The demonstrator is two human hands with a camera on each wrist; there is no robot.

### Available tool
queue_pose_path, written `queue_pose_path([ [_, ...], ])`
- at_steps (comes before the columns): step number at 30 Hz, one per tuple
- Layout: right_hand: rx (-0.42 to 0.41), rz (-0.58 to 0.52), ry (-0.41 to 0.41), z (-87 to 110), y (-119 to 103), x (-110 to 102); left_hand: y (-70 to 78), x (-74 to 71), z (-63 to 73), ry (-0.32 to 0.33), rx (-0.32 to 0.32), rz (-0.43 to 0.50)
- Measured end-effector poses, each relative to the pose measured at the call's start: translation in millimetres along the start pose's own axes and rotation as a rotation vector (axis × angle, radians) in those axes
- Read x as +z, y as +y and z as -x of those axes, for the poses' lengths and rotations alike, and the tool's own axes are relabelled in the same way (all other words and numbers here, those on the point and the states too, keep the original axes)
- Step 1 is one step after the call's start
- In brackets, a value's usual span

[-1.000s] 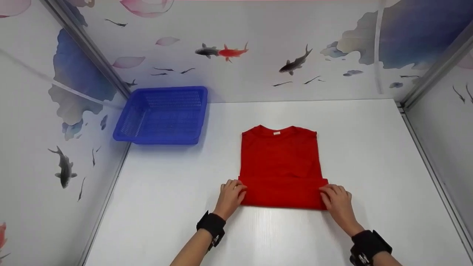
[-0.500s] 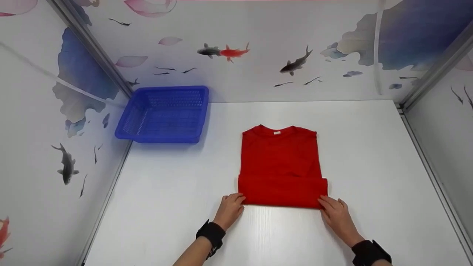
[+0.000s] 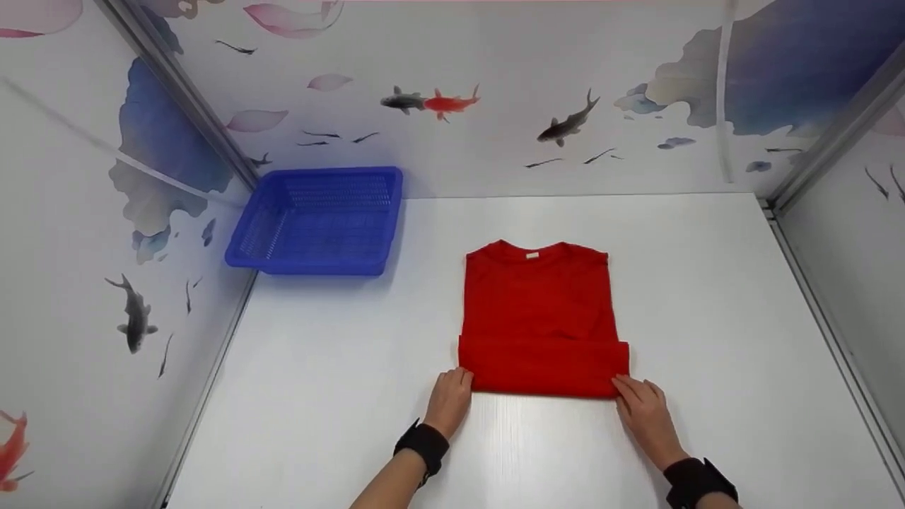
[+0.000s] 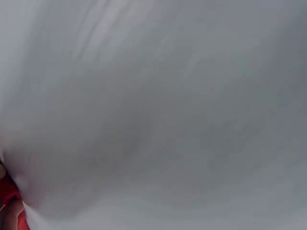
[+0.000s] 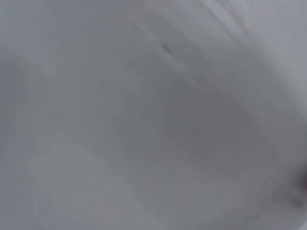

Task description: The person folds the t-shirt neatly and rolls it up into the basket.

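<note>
A red T-shirt lies on the white table, its neckline with a small white label at the far end. Its lower part is folded up into a band across the near end. At the band's near left corner, my left hand pinches the cloth; the left wrist view shows fingers with red fabric between them at the lower left edge. My right hand pinches the near right corner, its thumb mostly hidden. The right wrist view is blurred, with only a dark reddish patch at its right edge.
A blue plastic basket with perforated sides stands at the back left of the white table. White panels painted with fish and petals enclose the back and both sides. Each wrist wears a black strap.
Both hands have slid from the band's sides towards its near corners. Over the last half second the left hand has drawn in slightly to the right. The shirt's folded shape stays the same.
</note>
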State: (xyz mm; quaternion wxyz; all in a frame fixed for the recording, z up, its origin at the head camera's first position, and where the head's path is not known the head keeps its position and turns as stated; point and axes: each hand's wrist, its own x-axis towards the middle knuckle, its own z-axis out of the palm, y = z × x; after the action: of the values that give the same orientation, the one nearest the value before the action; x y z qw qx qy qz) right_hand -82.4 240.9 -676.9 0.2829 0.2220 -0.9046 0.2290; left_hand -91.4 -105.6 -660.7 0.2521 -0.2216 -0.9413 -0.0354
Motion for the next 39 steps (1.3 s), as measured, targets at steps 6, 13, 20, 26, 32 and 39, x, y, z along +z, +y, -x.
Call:
queue_pose_path([
  [6, 0.023, 0.017, 0.018, -5.3, -2.4, -2.1, 1.0, -7.4, -6.8, -0.095, -0.113, 0.126],
  [13, 0.083, 0.000, -0.066, -3.0, -9.6, -16.7, -3.0, -28.5, -3.9, -0.180, -0.132, 0.273],
  [20, 0.134, -0.022, -0.164, -2.8, -20.8, -42.0, -5.2, -50.9, -0.8, -0.113, -0.087, 0.368],
  [26, 0.205, -0.127, -0.177, -17.3, -24.2, -53.4, -9.6, -61.9, -10.0, -0.110, -0.139, 0.491],
  [32, 0.260, -0.209, -0.095, -47.1, -14.4, -46.4, -22.1, -55.9, -39.1, -0.134, -0.256, 0.622],
  [39, 0.395, -0.231, -0.180, -79.6, 1.7, -30.6, -38.5, -35.5, -72.3, -0.195, -0.412, 0.731],
])
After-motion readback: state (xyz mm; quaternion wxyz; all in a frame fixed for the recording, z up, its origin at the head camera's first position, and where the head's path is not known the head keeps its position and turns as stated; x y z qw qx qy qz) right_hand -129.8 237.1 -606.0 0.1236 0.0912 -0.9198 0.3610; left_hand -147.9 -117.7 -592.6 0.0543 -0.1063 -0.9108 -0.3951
